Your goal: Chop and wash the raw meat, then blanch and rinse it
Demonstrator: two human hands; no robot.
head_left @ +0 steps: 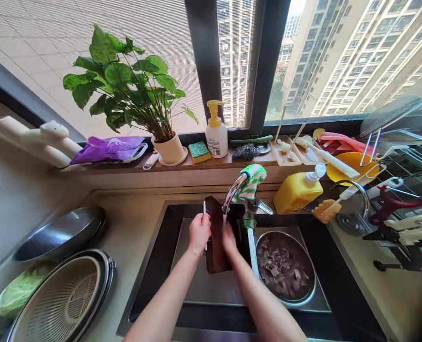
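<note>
A dark brown cutting board (216, 237) stands on edge in the black sink (161, 266), right under the curved tap (232, 192). My left hand (198, 232) is closed at the board's left side, with a thin metal blade or handle (204, 209) sticking up from the fingers; I cannot tell whether it grips that piece or the board edge. My right hand (228, 237) presses against the board's right face, fingers curled on it. A thin stream of water falls from the tap between my hands.
A steel bowl of purple chopped pieces (285, 268) sits in the sink at right. A yellow bottle (298, 190), dish rack (407, 209), potted plant (154, 109) and soap pump (216, 130) line the back. A wok (59, 232) and colander (66, 299) stand left.
</note>
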